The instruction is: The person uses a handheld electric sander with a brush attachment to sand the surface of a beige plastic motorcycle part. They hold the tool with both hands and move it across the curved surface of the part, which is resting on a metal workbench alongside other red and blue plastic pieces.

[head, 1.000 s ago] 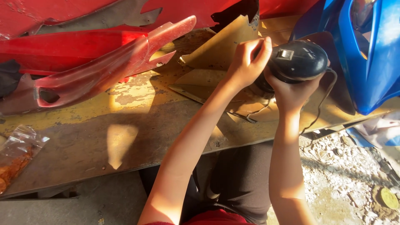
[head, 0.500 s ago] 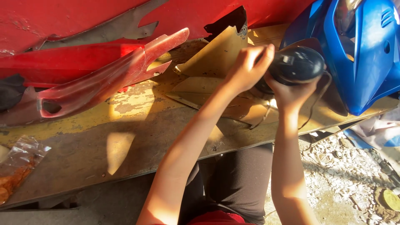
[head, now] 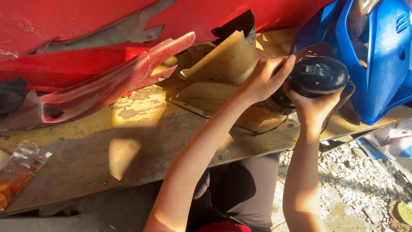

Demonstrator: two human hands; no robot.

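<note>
— What have you got in your hands there?

— You have a black power tool [head: 316,76], rounded like a sander or polisher, cupped from below in your right hand [head: 312,109], fingers wrapped up around its body. Your left hand [head: 262,79] is closed over the tool's front end, thumb and fingers curled against it, where it meets a tan panel [head: 227,64].

— How would you expect it to handle?

— I'd judge it stiff and fairly heavy for its size, with a smooth dome that could slip in a loose grasp. The round body under your right palm looks like the natural place to hold; the front, under your left hand, is where you steady it. The tan panel just left of your left hand looks thin and rigid, with a torn edge at its top, so it may flex or chatter.

— And around you?

— A thin cord [head: 274,128] trails below your left wrist. Further left lies a red plastic fairing piece [head: 107,83], and beyond your hands a red body panel [head: 77,17]. Right of your right hand stands a blue fairing [head: 377,60]. All of it rests on a worn counter [head: 128,159] with flaking yellow paint, a crumpled clear bag [head: 21,167] at its far left. Gravel ground [head: 360,184] shows beneath your right forearm, in low warm sunlight.
</note>
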